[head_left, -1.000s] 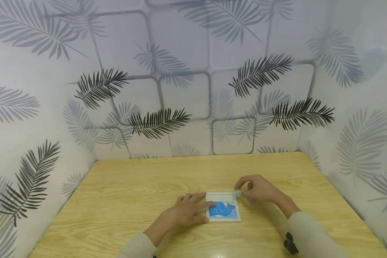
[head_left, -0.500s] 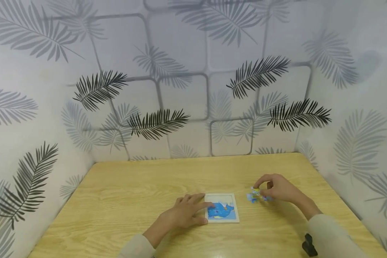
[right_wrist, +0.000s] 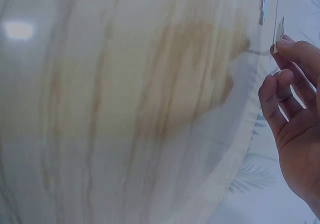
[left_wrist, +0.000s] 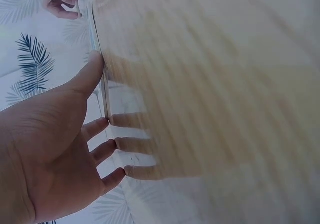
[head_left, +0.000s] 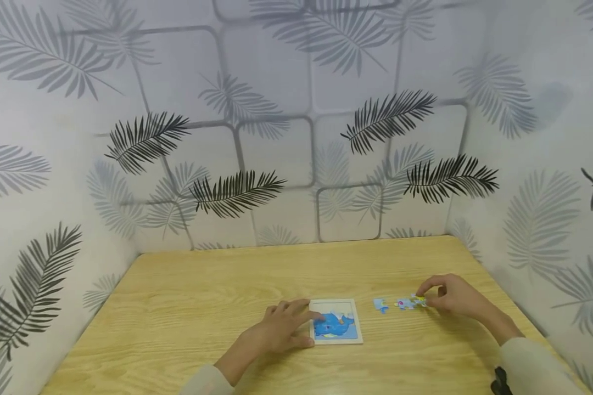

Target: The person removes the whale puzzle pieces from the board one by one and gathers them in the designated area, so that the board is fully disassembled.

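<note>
A white-framed jigsaw puzzle with a blue whale picture lies on the table; its upper strip looks pale and bare. My left hand rests at the frame's left side, the index finger reaching over the picture and the thumb at the lower left corner. To the right, my right hand pinches a small jigsaw piece between thumb and index finger, raised off the table in the right wrist view. Two loose jigsaw pieces, a light blue one and one with a pink spot, lie between the frame and that hand.
The wood-grain table runs back to a wall papered with feather-like leaves. Side walls stand close at left and right. Below the right sleeve a dark object shows, its kind unclear.
My right hand has moved right, from the frame's upper right corner past the loose pieces, with a jigsaw piece in its fingers. The left hand stays on the puzzle.
</note>
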Action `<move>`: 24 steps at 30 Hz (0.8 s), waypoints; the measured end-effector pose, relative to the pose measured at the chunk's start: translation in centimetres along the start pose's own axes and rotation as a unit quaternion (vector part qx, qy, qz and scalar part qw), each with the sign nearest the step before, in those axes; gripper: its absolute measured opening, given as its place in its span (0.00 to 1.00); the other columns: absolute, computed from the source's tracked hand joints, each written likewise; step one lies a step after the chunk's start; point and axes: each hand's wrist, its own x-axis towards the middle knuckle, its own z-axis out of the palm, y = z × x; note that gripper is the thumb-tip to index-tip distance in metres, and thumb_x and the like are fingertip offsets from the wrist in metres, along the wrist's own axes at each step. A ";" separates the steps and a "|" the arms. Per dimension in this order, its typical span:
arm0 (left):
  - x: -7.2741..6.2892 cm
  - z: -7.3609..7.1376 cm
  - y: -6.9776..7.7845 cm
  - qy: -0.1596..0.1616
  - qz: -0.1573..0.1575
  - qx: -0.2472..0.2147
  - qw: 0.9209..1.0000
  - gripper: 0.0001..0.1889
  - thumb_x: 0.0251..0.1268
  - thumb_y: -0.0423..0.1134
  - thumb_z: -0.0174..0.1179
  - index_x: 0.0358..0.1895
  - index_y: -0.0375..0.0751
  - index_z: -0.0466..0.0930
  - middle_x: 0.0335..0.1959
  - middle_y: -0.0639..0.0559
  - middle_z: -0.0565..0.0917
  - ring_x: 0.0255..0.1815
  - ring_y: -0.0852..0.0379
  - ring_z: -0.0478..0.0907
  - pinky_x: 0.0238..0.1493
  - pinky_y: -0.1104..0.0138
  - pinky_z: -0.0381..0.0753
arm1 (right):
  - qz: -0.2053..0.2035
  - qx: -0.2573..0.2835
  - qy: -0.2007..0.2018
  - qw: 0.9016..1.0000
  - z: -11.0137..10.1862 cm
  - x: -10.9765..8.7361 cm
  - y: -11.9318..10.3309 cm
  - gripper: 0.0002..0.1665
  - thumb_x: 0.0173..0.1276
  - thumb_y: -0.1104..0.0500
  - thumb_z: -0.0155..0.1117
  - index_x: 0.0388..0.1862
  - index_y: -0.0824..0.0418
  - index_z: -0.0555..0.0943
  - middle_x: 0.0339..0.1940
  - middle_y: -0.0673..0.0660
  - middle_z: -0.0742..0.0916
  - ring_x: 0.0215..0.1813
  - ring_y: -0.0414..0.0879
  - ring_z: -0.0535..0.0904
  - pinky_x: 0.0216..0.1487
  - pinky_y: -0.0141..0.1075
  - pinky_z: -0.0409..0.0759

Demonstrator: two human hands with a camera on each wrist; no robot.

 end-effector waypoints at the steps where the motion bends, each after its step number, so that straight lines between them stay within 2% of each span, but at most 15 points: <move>1: 0.0 0.2 -0.2 0.003 0.000 -0.003 1.000 0.30 0.77 0.59 0.56 0.78 0.65 0.64 0.83 0.41 0.57 0.76 0.32 0.61 0.68 0.32 0.63 | 0.003 -0.002 -0.001 1.000 -0.1 0.0 0.3 0.13 0.67 0.64 0.72 0.50 0.60 0.87 0.47 0.61 0.87 0.17 0.35 0.66 0.19 0.32 0.70; 5: 0.1 1.1 -0.9 0.021 -0.009 0.001 1.000 0.36 0.75 0.62 0.56 0.80 0.54 0.59 0.82 0.45 0.60 0.77 0.36 0.61 0.68 0.34 0.63 | 0.013 -0.011 -0.001 1.000 -0.4 -0.2 1.2 0.13 0.65 0.64 0.73 0.49 0.60 0.88 0.32 0.55 0.85 0.17 0.34 0.65 0.19 0.30 0.68; 7: 0.2 1.3 -1.1 0.024 -0.016 0.005 1.000 0.40 0.75 0.63 0.56 0.81 0.47 0.57 0.82 0.46 0.60 0.77 0.38 0.61 0.69 0.36 0.63 | 0.014 -0.015 -0.002 1.000 -0.4 -0.3 1.5 0.13 0.65 0.65 0.73 0.49 0.60 0.88 0.28 0.54 0.84 0.17 0.35 0.66 0.19 0.30 0.68; 9: 0.2 1.3 -1.2 0.021 -0.020 0.015 0.999 0.43 0.75 0.64 0.56 0.82 0.43 0.55 0.82 0.47 0.60 0.77 0.39 0.61 0.70 0.37 0.64 | 0.020 -0.014 0.001 1.000 -0.4 -0.5 1.8 0.13 0.64 0.65 0.73 0.48 0.60 0.88 0.32 0.54 0.86 0.17 0.35 0.67 0.19 0.30 0.69; 13: 0.2 1.0 -0.9 0.011 -0.022 0.021 0.999 0.44 0.74 0.66 0.54 0.82 0.43 0.55 0.82 0.47 0.59 0.77 0.39 0.61 0.69 0.37 0.64 | 0.016 -0.017 0.007 1.000 -0.2 -0.8 2.2 0.13 0.63 0.65 0.74 0.47 0.60 0.88 0.48 0.59 0.88 0.17 0.35 0.69 0.19 0.31 0.72; 16: 0.3 1.2 -1.1 0.012 -0.021 0.017 1.000 0.44 0.74 0.66 0.55 0.82 0.43 0.56 0.82 0.46 0.59 0.77 0.39 0.61 0.69 0.36 0.64 | 0.008 -0.022 0.006 1.000 -0.1 -0.9 2.3 0.13 0.62 0.66 0.74 0.47 0.61 0.88 0.50 0.62 0.88 0.18 0.35 0.70 0.19 0.31 0.73; 24: 1.0 1.7 -1.7 0.021 -0.035 0.025 0.999 0.45 0.72 0.66 0.58 0.82 0.45 0.55 0.82 0.48 0.59 0.77 0.39 0.61 0.71 0.37 0.63 | -0.002 -0.041 0.011 0.999 -0.1 -0.6 2.2 0.13 0.63 0.67 0.74 0.46 0.60 0.87 0.49 0.60 0.86 0.21 0.36 0.72 0.23 0.32 0.76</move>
